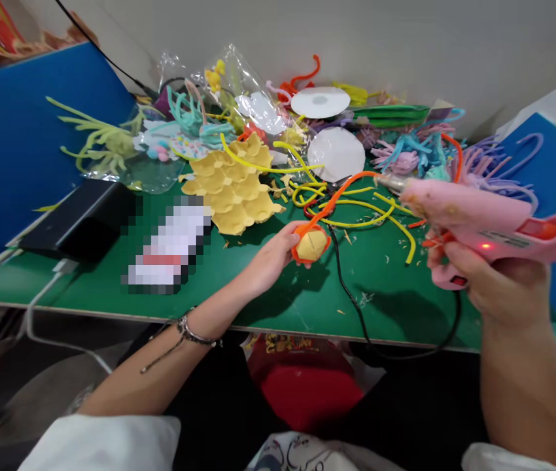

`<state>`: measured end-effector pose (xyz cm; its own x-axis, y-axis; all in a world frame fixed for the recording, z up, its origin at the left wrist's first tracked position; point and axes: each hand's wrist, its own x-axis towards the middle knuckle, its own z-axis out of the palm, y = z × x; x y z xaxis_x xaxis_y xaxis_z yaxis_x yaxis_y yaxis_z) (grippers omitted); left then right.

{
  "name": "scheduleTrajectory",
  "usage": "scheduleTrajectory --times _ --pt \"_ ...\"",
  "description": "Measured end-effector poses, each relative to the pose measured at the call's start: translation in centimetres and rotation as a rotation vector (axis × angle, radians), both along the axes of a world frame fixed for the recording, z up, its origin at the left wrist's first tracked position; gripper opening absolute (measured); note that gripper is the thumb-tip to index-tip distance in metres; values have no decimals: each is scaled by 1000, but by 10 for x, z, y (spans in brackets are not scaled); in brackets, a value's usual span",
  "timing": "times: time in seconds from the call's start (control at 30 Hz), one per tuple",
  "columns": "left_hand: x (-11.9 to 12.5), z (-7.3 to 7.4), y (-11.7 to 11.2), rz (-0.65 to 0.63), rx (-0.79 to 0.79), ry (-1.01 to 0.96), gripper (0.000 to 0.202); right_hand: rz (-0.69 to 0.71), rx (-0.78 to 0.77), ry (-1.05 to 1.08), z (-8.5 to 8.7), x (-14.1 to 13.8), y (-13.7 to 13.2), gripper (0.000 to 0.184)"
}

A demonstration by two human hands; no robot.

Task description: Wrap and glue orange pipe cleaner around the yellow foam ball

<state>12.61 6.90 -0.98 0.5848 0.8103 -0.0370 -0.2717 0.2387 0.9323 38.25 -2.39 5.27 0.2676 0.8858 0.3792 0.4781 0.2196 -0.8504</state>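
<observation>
My left hand (278,256) is closed around a small yellow egg-carton cup (312,244) with an orange pipe cleaner (339,195) wrapped about its rim. The pipe cleaner's loose length arcs up to the right, reaching the nozzle of a pink hot glue gun (469,206); whether it touches the tip is unclear. Gripping the glue gun's handle is my right hand (496,278), its fingers partly hidden behind the gun. A red light glows on the gun's side. Bits of orange show by my right fingers. Yellow pipe cleaners (356,222) lie on the table just beyond my left hand.
A yellow egg carton (236,183), a phone (167,245) and a black box (79,219) stand to the left on the green table (268,304). Behind are white discs (337,154) and piled pipe-cleaner pieces. A black cord (347,288) hangs over the front edge. Blue panels (37,144) flank both sides.
</observation>
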Motion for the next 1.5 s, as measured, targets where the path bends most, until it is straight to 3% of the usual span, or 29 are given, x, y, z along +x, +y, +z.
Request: scheduleTrajectory --times 0.1,0.2,0.33,0.4,0.7,1.07,1.5 --pt "0 -4 0 -25 49 17 48 174 -168 152 -8 -9 4 28" --pt "0 -5 -2 -30 75 51 45 194 -298 157 -17 -23 5 24" --pt "-2 -3 -6 -18 97 124 45 188 -290 194 -24 -36 0 66" --pt "-3 -2 -7 -8 115 155 45 205 -293 174 -25 -36 -2 73" --pt "-2 4 -11 12 149 175 43 136 -144 -140 -28 -31 -1 56" --pt "-4 8 -14 5 273 318 46 113 -96 -202 -33 -34 -5 53" --pt "-7 0 -13 18 247 233 48 105 -86 -191 -32 -34 -2 45"
